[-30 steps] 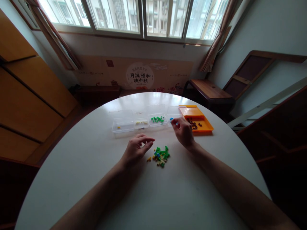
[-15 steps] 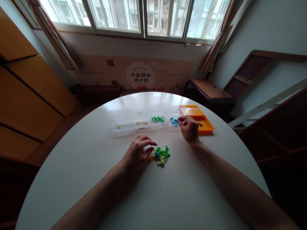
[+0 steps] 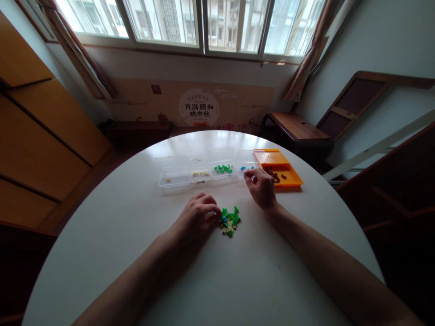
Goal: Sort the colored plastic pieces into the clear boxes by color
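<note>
My left hand (image 3: 202, 210) curls at the left edge of a loose pile of small toy bricks (image 3: 234, 219), green, cream, yellow and blue. Its thumb and index finger come together against the pile; whatever is between them is hidden. My right hand (image 3: 261, 188) is closed in a pinch over the front of a clear plastic box with blue bricks (image 3: 247, 168). The fingertips cover part of those bricks, and I cannot make out what they hold. Right beside this hand is an orange case (image 3: 292, 177) with dark brown bricks (image 3: 274, 176) inside.
Left of the blue bricks stand open clear boxes with green bricks (image 3: 223, 169), cream bricks (image 3: 200, 173) and one yellow brick (image 3: 168, 180). A small dark piece (image 3: 201, 182) lies before them on the round white table (image 3: 258, 267). A wooden stool (image 3: 301, 126) stands beyond.
My right hand has moved left and slightly nearer, uncovering brown bricks in the orange case. My left hand has shifted slightly right, and its thumb and index finger have closed at the pile.
</note>
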{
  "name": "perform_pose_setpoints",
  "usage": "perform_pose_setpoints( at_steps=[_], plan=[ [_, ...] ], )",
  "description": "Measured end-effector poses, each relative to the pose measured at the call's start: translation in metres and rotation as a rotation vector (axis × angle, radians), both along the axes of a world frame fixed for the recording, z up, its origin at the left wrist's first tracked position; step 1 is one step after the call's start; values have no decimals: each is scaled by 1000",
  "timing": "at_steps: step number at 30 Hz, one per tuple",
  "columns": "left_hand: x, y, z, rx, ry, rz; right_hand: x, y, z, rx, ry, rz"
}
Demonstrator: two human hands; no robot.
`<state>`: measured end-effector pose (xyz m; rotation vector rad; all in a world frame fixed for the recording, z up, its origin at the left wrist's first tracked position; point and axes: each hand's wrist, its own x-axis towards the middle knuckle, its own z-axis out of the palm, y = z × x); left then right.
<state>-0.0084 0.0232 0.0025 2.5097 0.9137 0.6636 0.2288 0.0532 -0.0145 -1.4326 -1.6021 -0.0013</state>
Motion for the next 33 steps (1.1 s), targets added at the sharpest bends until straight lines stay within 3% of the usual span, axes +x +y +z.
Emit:
perform_pose_setpoints(
  at_steps=[6,9,16,19,24,33],
  plan=[
    [1,0,1,4,10,-9,-6,-5,2,8,4,68],
    [1,4,0,-55,-74,13,-12,-10,5,24,-10,139],
    [0,11,3,-399,-491,193,-36,-28,12,86,-6,512],
    [1,9,6,-519,-608,219,-44,-36,14,114,-22,588],
    [4,6,6,-583,-662,234,-51,-41,16,124,-28,533],
    [6,6,5,-512,-620,262,-54,-39,14,165,-99,478]
  ],
)
